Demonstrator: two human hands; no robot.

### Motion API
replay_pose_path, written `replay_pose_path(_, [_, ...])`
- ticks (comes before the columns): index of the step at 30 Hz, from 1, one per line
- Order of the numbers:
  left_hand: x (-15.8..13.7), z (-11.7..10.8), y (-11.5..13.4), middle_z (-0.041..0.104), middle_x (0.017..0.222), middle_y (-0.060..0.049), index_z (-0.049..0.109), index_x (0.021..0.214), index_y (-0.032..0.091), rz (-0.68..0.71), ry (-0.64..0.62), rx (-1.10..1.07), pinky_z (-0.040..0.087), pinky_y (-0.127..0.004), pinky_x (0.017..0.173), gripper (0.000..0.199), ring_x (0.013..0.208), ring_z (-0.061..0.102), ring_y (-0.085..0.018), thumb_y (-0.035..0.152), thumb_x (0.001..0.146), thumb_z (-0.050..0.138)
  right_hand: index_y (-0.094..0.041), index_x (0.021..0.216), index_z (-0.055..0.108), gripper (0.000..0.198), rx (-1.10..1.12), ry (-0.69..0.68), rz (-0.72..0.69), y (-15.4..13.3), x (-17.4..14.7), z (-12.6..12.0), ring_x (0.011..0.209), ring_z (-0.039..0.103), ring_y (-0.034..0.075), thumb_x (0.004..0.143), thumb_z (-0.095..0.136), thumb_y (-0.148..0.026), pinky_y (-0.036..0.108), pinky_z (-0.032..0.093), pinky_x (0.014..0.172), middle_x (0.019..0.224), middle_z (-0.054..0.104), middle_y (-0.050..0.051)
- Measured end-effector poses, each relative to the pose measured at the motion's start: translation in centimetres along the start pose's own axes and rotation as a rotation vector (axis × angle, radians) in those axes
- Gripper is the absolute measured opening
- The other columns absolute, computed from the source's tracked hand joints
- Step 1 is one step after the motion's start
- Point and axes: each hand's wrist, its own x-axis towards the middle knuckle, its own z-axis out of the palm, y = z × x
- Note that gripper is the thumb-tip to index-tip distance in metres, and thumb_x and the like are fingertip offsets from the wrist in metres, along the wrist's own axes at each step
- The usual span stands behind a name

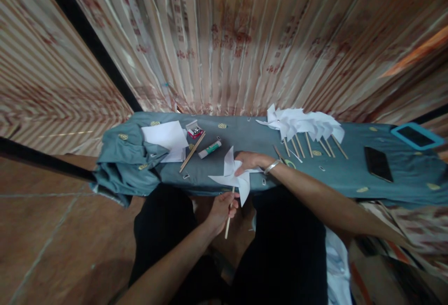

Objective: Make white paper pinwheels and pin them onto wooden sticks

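A pale curtain (224, 39) with reddish prints fills the background behind a long table (343, 174), which is draped in a grey-green cloth (241, 130) dotted with yellow patterns. On its far right half lies a row of white pinwheels (308, 123), overlapping, their sticks slanting toward the person.

The pinwheel (241, 184) in hand is plain white paper with pointed, folded blades, one standing upward, one reaching left and one hanging down at the lower right. It sits at the table's near edge, its thin wooden stick extending below, out over the gap between the person's black-clad legs (287, 230).

The left hand (222, 207) comes up from below, its fingers closed around that stick just under the blades. The right hand (250, 161) reaches in from the right, a silver bangle (272, 167) at its wrist; its fingers bend over the paper, thumb on the front, though the softness makes it hard to tell whether they pinch or only press.

White sheets (164, 135) lie at the left, a blue-framed tablet (416, 136) at the far right, with a dark phone (379, 164) near it. Smaller still are the loose sticks (192, 152), scissors (279, 154), a glue stick (210, 149) and a small red box (195, 130).
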Motion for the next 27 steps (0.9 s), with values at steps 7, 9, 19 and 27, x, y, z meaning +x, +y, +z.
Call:
replay_pose_path(7, [0.4, 0.5, -0.4, 0.05, 0.047, 0.007, 0.061, 0.076, 0.012, 0.042, -0.001, -0.008, 0.012, -0.021, 0.041, 0.049, 0.034, 0.029, -0.002, 0.052, 0.055, 0.081, -0.014, 0.091, 0.076, 0.029, -0.025, -0.004, -0.001, 0.1, 0.0, -0.1, 0.079, 0.063, 0.016, 0.069, 0.079, -0.032, 0.019, 0.045, 0.066, 0.09, 0.074, 0.003])
replay_pose_path(9, [0.4, 0.5, -0.3, 0.048, 0.045, 0.008, 0.061, 0.076, 0.012, 0.042, 0.008, 0.003, 0.011, -0.021, 0.041, 0.05, 0.034, 0.028, -0.001, 0.052, 0.052, 0.081, -0.014, 0.091, 0.076, 0.032, -0.025, 0.005, 0.001, 0.1, -0.1, -0.1, 0.078, 0.063, 0.016, 0.068, 0.08, -0.036, 0.02, 0.045, 0.066, 0.089, 0.073, 0.003])
replay_pose_path(19, [0.9, 1.0, 1.6, 0.048, 0.046, 0.008, 0.062, 0.077, 0.011, 0.12, -0.005, 0.121, 0.012, -0.021, 0.04, 0.051, 0.034, 0.028, -0.001, 0.054, 0.054, 0.079, -0.013, 0.092, 0.075, 0.032, 0.022, 0.092, 0.019, 0.4, -1.6, -1.2, 0.079, 0.062, 0.016, 0.072, 0.077, -0.038, 0.019, 0.045, 0.067, 0.09, 0.073, 0.002])
replay_pose_path(27, [1.3, 2.0, 0.3, 0.049, 0.047, 0.008, 0.062, 0.079, 0.01, 0.059, -0.029, 0.055, 0.01, -0.02, 0.041, 0.057, 0.035, 0.028, -0.001, 0.054, 0.049, 0.082, -0.013, 0.094, 0.076, 0.031, -0.033, 0.071, 0.084, 1.2, -1.8, -0.7, 0.077, 0.063, 0.014, 0.071, 0.078, -0.033, 0.018, 0.043, 0.061, 0.092, 0.074, 0.003])
